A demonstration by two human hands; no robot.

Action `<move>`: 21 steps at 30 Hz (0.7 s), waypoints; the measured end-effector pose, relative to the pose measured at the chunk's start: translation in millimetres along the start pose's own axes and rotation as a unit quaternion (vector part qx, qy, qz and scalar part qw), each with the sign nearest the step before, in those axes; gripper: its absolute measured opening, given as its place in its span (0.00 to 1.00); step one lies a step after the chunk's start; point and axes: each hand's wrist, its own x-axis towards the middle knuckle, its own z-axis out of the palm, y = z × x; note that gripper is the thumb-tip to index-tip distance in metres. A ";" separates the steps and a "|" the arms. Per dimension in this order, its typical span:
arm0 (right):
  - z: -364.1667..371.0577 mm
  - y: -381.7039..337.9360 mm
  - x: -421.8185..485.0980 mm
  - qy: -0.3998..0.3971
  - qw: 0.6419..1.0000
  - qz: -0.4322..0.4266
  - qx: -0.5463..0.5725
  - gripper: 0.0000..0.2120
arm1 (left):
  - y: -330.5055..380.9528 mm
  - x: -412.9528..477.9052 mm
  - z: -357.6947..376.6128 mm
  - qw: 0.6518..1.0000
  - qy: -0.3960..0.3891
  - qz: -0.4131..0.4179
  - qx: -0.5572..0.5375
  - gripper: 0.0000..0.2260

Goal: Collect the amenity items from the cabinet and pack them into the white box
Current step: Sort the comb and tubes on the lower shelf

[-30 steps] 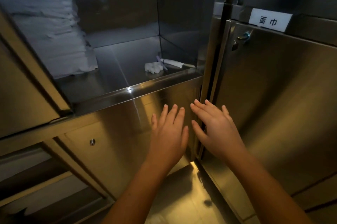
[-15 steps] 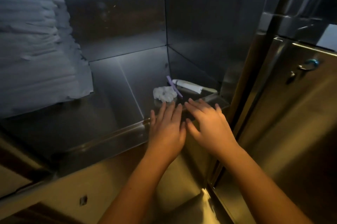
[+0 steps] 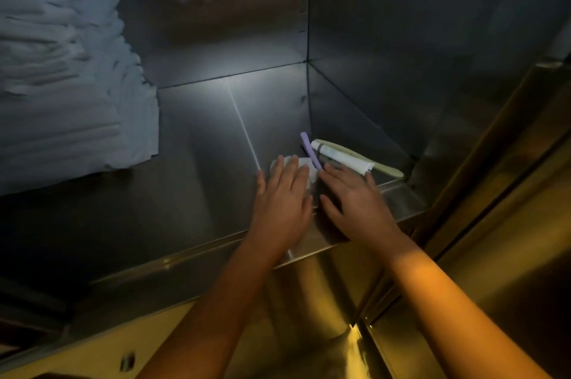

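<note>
Both hands' fingers (image 3: 279,166) are straight, gripping nothing — my left hand (image 3: 282,195) lies over the wad (image 3: 312,175), right hand (image 3: 355,198) beside it.

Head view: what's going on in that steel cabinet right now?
A person has both bare hands on the shelf of the stainless-steel cabinet. The left hand lies flat over a crumpled white wad. The right hand, fingers straight, is at the near ends of a thin purple stick and a white tube, with a pale yellow handle behind. Nothing is gripped yet. A stack of folded white cloths sits left.
</note>
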 end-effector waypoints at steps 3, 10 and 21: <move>9.7 11.7 18.6 -0.028 1.000 -0.005 -0.010 0.24 | -6.9 18.4 6.8 0.999 -0.026 0.005 0.026 0.27; 21.1 21.8 31.8 -0.046 0.999 -0.020 -0.008 0.23 | -18.0 27.6 20.4 0.997 -0.070 -0.015 0.001 0.27; 22.8 14.9 12.3 -0.038 0.998 -0.051 -0.009 0.23 | -25.9 2.4 18.2 0.997 -0.060 -0.050 0.007 0.25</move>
